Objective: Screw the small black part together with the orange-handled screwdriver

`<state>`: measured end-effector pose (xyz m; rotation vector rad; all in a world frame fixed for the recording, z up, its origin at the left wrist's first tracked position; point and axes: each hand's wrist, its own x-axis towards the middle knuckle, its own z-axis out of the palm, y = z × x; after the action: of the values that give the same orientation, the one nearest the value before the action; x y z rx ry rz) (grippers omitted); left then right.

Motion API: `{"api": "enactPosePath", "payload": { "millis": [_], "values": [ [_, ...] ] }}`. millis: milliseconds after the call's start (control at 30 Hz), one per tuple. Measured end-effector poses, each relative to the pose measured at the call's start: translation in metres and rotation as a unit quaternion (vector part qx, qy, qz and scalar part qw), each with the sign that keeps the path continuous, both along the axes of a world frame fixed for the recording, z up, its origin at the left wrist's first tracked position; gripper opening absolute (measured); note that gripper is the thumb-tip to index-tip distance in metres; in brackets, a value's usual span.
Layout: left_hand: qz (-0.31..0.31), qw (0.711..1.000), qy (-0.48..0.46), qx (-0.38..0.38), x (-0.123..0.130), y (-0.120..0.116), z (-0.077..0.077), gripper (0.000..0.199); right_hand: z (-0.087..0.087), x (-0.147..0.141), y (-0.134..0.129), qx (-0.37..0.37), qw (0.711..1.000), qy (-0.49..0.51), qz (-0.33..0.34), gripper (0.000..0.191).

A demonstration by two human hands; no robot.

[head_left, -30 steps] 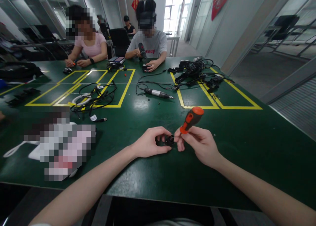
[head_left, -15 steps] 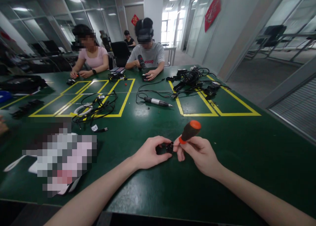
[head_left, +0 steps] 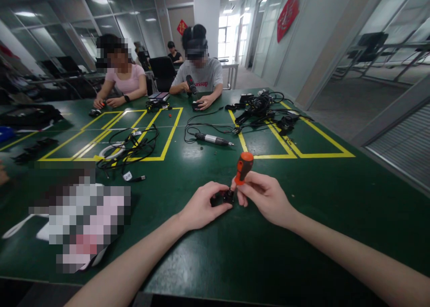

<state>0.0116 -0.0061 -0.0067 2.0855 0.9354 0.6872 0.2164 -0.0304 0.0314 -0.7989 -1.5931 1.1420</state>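
My left hand (head_left: 204,204) is closed around a small black part (head_left: 229,196) on the green table (head_left: 208,257), thumb on the near side and fingers on the far side. What the part is I cannot make out. My right hand (head_left: 265,197) grips a screwdriver (head_left: 244,167) with a red-orange and dark grey handle near its lower collar. The handle stands almost upright, its tip end over the black part. The shaft is hidden, so I cannot tell whether the tip touches the part.
Beyond my hands lies a silver and black pen-shaped power tool (head_left: 212,139) with a cord. Black cables (head_left: 137,148) lie to the left, and a larger tangle (head_left: 258,108) at the back right. A blurred-out pinkish thing (head_left: 101,226) is at near left. Two people sit across the table.
My right hand has moved left toward the black part, and the screwdriver has swung from leaning right to nearly upright over it. My left hand keeps its hold.
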Motion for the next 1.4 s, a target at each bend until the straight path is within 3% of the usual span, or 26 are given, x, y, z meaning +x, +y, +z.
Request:
{"api": "enactPosePath", "payload": {
  "millis": [100, 367, 467, 633, 800, 1000, 1400],
  "values": [
    [-0.004, 1.000, 0.005, 0.000, 0.000, -0.001, 0.002, 0.026, -0.001, 0.001, 0.001, -0.010, 1.000, -0.004, 0.021, 0.036],
    [-0.006, 1.000, 0.014, 0.003, -0.001, 0.002, 0.005, 0.030, -0.004, 0.002, 0.003, -0.032, 0.999, 0.014, -0.017, 0.030],
    [0.020, 1.000, 0.006, -0.006, -0.001, 0.000, 0.005, 0.031, 0.001, 0.003, 0.006, -0.018, 1.000, 0.010, 0.018, 0.032],
    [0.001, 0.990, -0.054, -0.127, -0.002, -0.002, 0.008, 0.032, -0.001, 0.003, 0.008, -0.069, 0.994, 0.015, 0.082, 0.035],
    [-0.008, 0.964, -0.102, -0.247, -0.007, 0.005, 0.007, 0.032, -0.007, 0.002, 0.007, -0.077, 0.995, 0.048, 0.039, 0.034],
    [-0.013, 0.919, -0.167, -0.356, -0.011, 0.011, 0.002, 0.041, 0.000, 0.003, 0.009, -0.044, 0.999, 0.021, -0.006, 0.032],
    [-0.024, 0.933, -0.131, -0.335, -0.015, 0.013, 0.011, 0.036, -0.001, 0.006, 0.008, -0.059, 0.997, 0.032, 0.043, 0.030]
  ]
}}
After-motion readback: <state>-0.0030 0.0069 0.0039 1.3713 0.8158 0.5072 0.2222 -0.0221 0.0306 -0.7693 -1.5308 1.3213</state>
